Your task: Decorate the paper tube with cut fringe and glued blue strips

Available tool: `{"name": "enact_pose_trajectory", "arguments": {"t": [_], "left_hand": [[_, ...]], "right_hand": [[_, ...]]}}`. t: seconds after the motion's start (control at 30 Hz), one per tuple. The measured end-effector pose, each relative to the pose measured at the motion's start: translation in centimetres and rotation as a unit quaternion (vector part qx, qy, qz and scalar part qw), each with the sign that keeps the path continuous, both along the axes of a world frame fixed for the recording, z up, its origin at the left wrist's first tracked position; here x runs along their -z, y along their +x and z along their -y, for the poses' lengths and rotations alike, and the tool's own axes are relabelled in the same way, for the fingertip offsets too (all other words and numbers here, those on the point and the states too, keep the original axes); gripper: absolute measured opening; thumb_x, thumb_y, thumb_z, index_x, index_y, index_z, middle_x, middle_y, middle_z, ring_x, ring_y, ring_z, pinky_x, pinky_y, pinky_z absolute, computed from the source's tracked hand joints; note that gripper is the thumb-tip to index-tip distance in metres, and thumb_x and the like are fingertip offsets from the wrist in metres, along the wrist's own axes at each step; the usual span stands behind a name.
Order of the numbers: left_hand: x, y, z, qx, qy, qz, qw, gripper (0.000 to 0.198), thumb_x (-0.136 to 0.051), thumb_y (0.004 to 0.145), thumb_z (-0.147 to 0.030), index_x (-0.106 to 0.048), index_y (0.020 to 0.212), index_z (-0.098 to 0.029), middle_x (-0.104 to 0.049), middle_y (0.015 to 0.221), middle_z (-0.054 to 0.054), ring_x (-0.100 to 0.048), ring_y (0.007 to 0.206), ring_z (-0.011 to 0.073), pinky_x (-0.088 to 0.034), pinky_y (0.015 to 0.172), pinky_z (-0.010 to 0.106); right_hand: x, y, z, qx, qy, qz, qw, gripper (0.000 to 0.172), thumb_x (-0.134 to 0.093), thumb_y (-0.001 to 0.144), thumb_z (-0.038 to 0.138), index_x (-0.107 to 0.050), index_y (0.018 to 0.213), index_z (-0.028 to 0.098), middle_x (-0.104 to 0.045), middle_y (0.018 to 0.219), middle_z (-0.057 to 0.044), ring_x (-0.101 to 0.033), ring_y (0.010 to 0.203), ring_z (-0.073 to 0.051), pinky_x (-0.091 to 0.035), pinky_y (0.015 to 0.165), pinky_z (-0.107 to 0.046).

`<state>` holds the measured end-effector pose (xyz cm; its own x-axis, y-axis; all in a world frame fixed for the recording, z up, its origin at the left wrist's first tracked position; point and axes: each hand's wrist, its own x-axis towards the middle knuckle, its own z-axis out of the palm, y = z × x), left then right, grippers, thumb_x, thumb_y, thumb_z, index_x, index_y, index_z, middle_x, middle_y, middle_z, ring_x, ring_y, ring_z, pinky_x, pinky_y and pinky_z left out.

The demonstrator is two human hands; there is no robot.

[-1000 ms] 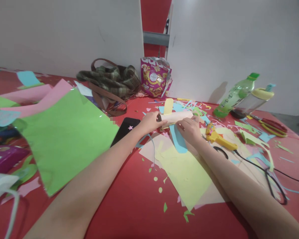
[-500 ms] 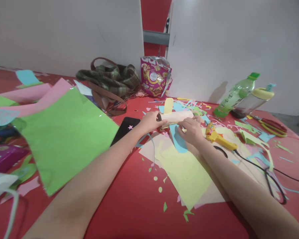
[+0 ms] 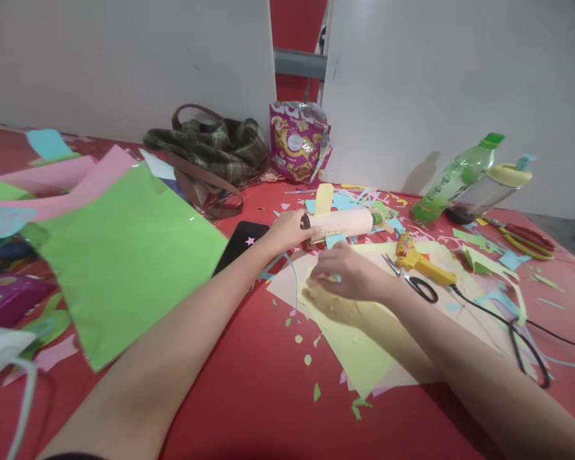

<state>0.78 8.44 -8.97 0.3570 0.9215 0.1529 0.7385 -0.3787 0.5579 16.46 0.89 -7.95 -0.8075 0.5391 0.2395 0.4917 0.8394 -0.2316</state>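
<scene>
A pale paper roll (image 3: pixel 345 223) lies on the red table, with a yellow rounded tab (image 3: pixel 323 200) standing up behind its left end. My left hand (image 3: pixel 290 230) grips the left end of the roll. In front of the roll, my right hand (image 3: pixel 342 271) hovers low over yellow paper (image 3: pixel 359 348), fingers curled; whether they pinch anything is hidden. A light blue strip (image 3: pixel 335 241) shows between the roll and my right hand. Scissors (image 3: pixel 421 287) with black handles and a yellow glue gun (image 3: pixel 424 263) lie to the right.
Green sheet (image 3: pixel 134 262) and black phone (image 3: pixel 242 246) lie left. Behind are a plaid bag (image 3: pixel 220 150) and purple snack bag (image 3: pixel 299 144). A green bottle (image 3: pixel 455 179), a yellow-lidded cup (image 3: pixel 489 191) and red-yellow pliers (image 3: pixel 527 239) stand or lie right, among paper scraps.
My right hand has left the roll and moved down and left over the yellow paper. The roll's right end and the scissors now show more. My left hand stays at the roll.
</scene>
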Motion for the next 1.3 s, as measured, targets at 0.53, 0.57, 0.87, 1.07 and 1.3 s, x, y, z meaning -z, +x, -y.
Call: {"name": "enact_pose_trajectory", "arguments": {"t": [0.53, 0.57, 0.87, 1.07, 1.3], "left_hand": [[-0.1, -0.1, 0.2, 0.010, 0.003, 0.007, 1.000, 0.036, -0.049, 0.070, -0.040, -0.053, 0.094, -0.014, -0.061, 0.092, 0.009, -0.056, 0.083, 0.0194, -0.043, 0.068, 0.027], [0.0, -0.1, 0.1, 0.010, 0.003, 0.006, 1.000, 0.036, -0.049, 0.069, -0.041, -0.053, 0.093, -0.014, -0.061, 0.090, 0.009, -0.056, 0.082, 0.0195, -0.043, 0.067, 0.027], [0.2, -0.2, -0.1, 0.015, 0.002, -0.001, 1.000, 0.036, -0.049, 0.069, -0.042, -0.052, 0.092, -0.014, -0.061, 0.089, 0.009, -0.056, 0.080, 0.0189, -0.043, 0.066, 0.027], [0.2, -0.1, -0.2, 0.009, 0.002, -0.006, 1.000, 0.039, -0.050, 0.068, -0.045, -0.053, 0.092, -0.014, -0.061, 0.088, 0.009, -0.056, 0.079, 0.0200, -0.043, 0.065, 0.027], [0.2, -0.1, -0.2, 0.011, 0.003, -0.004, 1.000, 0.037, -0.049, 0.068, -0.046, -0.053, 0.086, -0.015, -0.061, 0.084, 0.008, -0.056, 0.075, 0.0190, -0.042, 0.062, 0.026]], "right_hand": [[1.4, -3.0, 2.7, -0.143, -0.176, 0.059, 0.972, 0.007, -0.051, 0.075, 0.015, -0.057, 0.075, 0.019, -0.059, 0.080, 0.002, -0.053, 0.072, -0.008, -0.022, 0.071, -0.026], [1.3, -3.1, 2.7, -0.144, -0.177, 0.063, 0.972, 0.007, -0.051, 0.075, 0.014, -0.056, 0.074, 0.018, -0.059, 0.080, 0.001, -0.052, 0.074, -0.009, -0.023, 0.071, -0.026], [0.3, -3.1, 3.4, -0.146, -0.127, 0.112, 0.975, 0.009, -0.048, 0.072, 0.009, -0.052, 0.070, 0.017, -0.057, 0.077, 0.000, -0.049, 0.072, -0.010, -0.023, 0.066, -0.026], [-0.5, -0.4, 0.8, 0.046, 0.042, -0.038, 0.997, 0.012, -0.044, 0.078, 0.015, -0.053, 0.071, 0.017, -0.058, 0.071, -0.001, -0.051, 0.071, -0.012, -0.024, 0.068, -0.027], [2.4, 3.4, -2.8, 0.218, 0.301, -0.028, 0.928, 0.022, -0.042, 0.079, 0.014, -0.056, 0.063, 0.018, -0.056, 0.058, 0.000, -0.047, 0.060, -0.012, -0.021, 0.069, -0.032]]}}
